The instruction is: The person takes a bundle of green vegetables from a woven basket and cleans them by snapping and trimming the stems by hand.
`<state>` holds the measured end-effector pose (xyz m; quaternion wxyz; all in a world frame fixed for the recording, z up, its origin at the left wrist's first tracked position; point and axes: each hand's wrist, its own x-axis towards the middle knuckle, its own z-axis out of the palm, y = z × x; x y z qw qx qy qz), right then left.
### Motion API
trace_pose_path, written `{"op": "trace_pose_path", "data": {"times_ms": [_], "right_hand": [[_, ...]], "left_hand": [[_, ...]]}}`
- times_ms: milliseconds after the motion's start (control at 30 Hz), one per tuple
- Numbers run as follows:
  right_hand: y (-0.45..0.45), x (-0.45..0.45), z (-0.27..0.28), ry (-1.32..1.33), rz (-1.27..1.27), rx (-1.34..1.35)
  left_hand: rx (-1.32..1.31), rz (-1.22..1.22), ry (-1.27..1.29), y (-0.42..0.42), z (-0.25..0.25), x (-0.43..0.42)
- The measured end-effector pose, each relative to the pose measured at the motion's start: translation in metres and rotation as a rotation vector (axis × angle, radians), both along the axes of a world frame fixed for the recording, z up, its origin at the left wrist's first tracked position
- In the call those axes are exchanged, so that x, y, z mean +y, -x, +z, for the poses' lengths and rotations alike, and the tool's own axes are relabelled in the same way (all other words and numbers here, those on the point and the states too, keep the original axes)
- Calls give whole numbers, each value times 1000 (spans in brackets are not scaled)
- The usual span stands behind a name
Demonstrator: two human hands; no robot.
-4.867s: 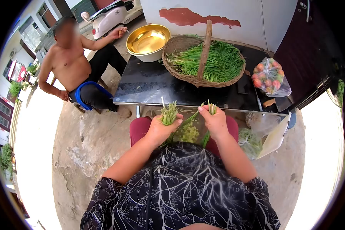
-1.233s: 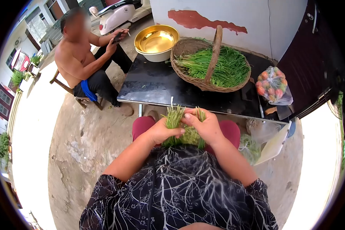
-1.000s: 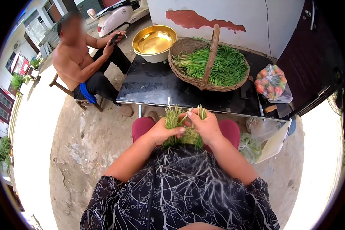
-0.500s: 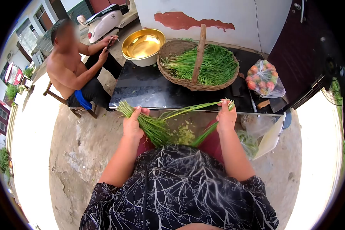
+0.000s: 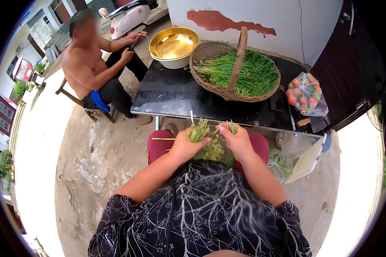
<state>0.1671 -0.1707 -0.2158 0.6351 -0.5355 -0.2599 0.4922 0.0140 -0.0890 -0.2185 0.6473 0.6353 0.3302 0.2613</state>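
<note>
Over my lap, my left hand (image 5: 185, 146) is closed round a bunch of thin green stalks (image 5: 199, 130), their pale cut-looking ends pointing up. One loose stalk (image 5: 163, 138) sticks out sideways from that bunch. Close beside it, my right hand (image 5: 238, 142) pinches a smaller lot of green stalks (image 5: 233, 127), with thumb and forefinger near the ends of the left bunch. The lower parts of the stalks are mostly hidden by my hands. Below them lies a heap of pale green scraps (image 5: 213, 151) on the ground.
A black table (image 5: 167, 96) ahead bears a wicker basket (image 5: 206, 93) of greens, a gold-coloured basin (image 5: 174, 43), a bag of red-and-green fruit (image 5: 304, 92) and a knife (image 5: 292, 122). A seated person (image 5: 83, 64) holds a phone at left. Plastic bags (image 5: 280, 165) lie at right.
Both hands have come together over my lap from wide apart. The left bunch has turned more upright, and the long stalks stretched between the hands no longer show. The view has shifted slightly.
</note>
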Motion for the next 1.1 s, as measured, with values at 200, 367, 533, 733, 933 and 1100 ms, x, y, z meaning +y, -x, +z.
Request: {"op": "trace_pose_path", "data": {"times_ms": [200, 367, 533, 733, 933, 1100], "right_hand": [[7, -1, -1, 11, 37, 48], [11, -1, -1, -33, 65, -226], [-4, 0, -15, -43, 52, -249], [-20, 4, -23, -53, -305, -308], [-27, -1, -27, 168, -38, -403], [3, 1, -9, -30, 111, -242]], "left_hand": [[46, 3, -164, -1, 9, -5], [37, 14, -118, 1, -6, 1], [115, -9, -21, 5, 2, 0], [110, -22, 71, 5, 0, 3], [55, -8, 137, 5, 0, 5], [67, -45, 159, 4, 0, 4]]}}
